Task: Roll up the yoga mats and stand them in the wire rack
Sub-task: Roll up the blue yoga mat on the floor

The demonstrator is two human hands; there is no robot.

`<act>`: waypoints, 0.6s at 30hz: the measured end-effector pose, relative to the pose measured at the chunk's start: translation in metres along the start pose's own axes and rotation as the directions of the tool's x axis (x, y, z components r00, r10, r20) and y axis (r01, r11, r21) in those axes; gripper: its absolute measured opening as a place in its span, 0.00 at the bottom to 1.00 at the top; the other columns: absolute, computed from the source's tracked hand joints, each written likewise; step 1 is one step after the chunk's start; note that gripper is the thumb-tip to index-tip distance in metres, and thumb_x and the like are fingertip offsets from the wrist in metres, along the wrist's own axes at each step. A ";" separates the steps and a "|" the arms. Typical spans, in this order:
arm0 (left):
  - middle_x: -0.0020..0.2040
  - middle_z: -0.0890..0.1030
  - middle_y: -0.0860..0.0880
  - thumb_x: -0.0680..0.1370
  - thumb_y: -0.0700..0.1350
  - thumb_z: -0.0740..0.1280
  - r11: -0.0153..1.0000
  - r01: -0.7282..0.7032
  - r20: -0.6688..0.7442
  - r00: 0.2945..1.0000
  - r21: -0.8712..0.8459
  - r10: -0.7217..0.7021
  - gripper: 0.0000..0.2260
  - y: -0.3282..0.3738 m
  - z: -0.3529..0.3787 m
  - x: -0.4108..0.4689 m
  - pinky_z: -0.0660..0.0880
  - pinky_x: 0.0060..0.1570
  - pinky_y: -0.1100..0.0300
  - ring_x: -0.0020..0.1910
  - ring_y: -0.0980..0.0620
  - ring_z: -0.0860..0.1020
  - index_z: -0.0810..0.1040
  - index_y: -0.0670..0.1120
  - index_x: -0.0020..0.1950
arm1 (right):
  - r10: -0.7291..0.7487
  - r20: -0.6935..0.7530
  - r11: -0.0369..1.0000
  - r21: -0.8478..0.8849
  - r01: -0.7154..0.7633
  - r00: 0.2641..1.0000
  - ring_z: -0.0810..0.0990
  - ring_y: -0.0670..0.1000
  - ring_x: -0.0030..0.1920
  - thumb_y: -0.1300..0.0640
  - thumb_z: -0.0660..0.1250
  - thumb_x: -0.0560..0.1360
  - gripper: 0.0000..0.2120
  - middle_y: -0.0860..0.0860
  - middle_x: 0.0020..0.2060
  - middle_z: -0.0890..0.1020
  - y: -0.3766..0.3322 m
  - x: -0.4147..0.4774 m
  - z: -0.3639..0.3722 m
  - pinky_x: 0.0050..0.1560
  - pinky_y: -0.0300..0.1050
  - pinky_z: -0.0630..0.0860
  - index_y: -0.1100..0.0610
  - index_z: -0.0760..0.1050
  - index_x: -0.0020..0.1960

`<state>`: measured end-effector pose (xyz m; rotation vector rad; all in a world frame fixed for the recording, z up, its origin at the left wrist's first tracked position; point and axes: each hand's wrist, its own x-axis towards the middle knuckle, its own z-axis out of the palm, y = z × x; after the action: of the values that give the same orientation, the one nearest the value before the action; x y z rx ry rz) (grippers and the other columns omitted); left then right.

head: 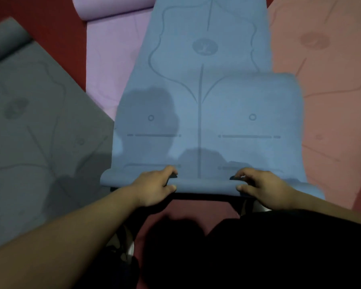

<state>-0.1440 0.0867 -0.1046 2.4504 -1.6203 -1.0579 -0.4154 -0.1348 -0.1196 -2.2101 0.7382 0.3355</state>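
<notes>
Now we're at the very start of the rolling step: the blue mat (206,113) lies stretched out on the red floor (56,21) straight ahead of us, and only its near end is turned over into a slim roll (204,184). Our left hand (154,185) and right hand (263,185) both grip that roll, set apart either side of the centre line, fingers curled over the top and thumbs on the near side. Most of the length is flat, so we judge the next move is to push the roll away evenly with both hands, keeping it tight and square. The grey mat (35,122), purple mat (111,49) and pink mat (325,80) lie alongside, waiting. No wire rack is in view.
</notes>
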 end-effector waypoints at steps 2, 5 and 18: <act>0.65 0.77 0.54 0.82 0.58 0.61 0.999 0.021 0.017 1.000 -0.028 -0.021 0.16 -0.004 0.003 0.009 0.69 0.59 0.56 0.63 0.49 0.76 0.67 0.55 0.67 | 0.007 0.013 0.999 -0.052 -0.007 1.000 0.81 0.44 0.48 0.44 0.65 0.80 0.10 0.42 0.47 0.83 0.007 0.002 0.010 0.54 0.45 0.75 0.43 0.75 0.60; 0.66 0.77 0.53 0.81 0.61 0.60 0.997 0.048 0.037 0.998 -0.058 -0.046 0.17 -0.009 0.009 0.020 0.70 0.61 0.55 0.62 0.50 0.77 0.67 0.56 0.67 | 0.014 0.006 0.994 -0.110 -0.013 1.000 0.79 0.47 0.52 0.39 0.61 0.79 0.15 0.45 0.49 0.81 0.016 0.006 0.023 0.56 0.49 0.75 0.43 0.73 0.63; 0.56 0.73 0.53 0.81 0.57 0.60 0.997 0.074 -0.034 0.997 -0.026 -0.075 0.09 -0.021 0.038 0.050 0.65 0.48 0.53 0.51 0.46 0.76 0.63 0.55 0.54 | 0.034 0.046 0.997 -0.073 -0.031 0.998 0.82 0.51 0.48 0.45 0.67 0.79 0.16 0.44 0.48 0.83 0.024 0.038 0.024 0.52 0.49 0.77 0.46 0.68 0.64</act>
<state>-0.1365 0.0680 -0.1679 2.5170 -1.5086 -1.0314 -0.4000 -0.1453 -0.1666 -2.2525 0.7479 0.4352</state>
